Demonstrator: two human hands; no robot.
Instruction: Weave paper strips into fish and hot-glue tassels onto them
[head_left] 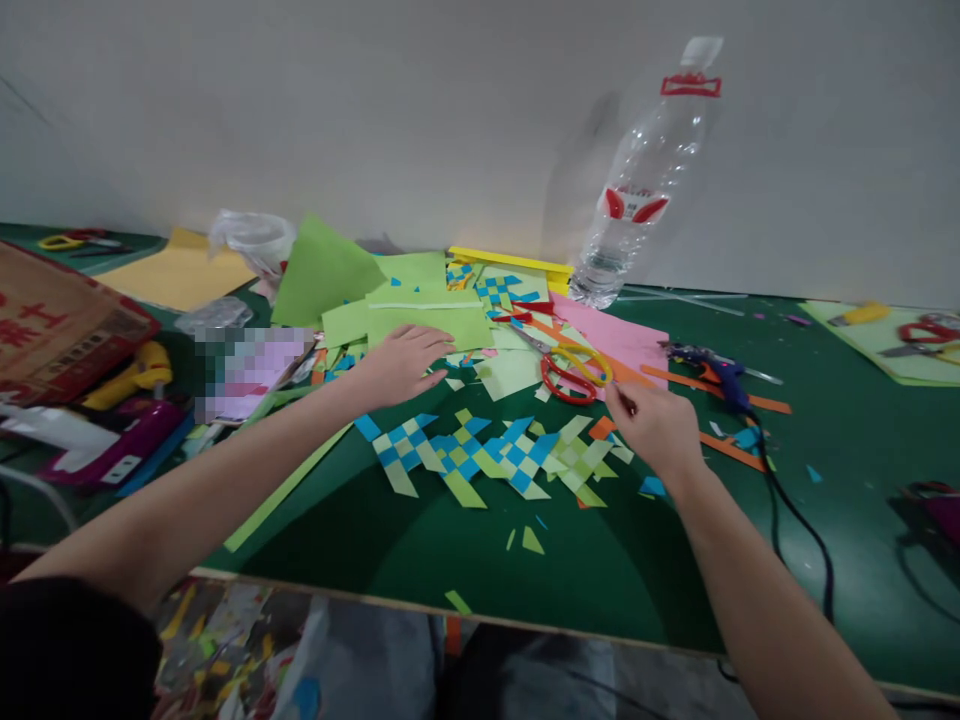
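Observation:
My left hand [405, 360] lies flat, fingers stretched out, on the green table at the edge of a pile of green paper sheets [420, 315]. My right hand [652, 425] hovers just right of the red and yellow scissors [574, 372], fingers curled together in a pinch; what it holds, if anything, is too small to make out. Between my hands lie several woven blue and green paper pieces [480, 455]. Pink paper [622, 340] lies under the scissors.
A clear plastic bottle [645, 185] leans at the wall behind. A blue glue gun [716, 372] with a black cord lies at right, orange strips beside it. A cardboard box [52, 330], yellow tool and purple items sit left. More scissors [926, 332] lie far right.

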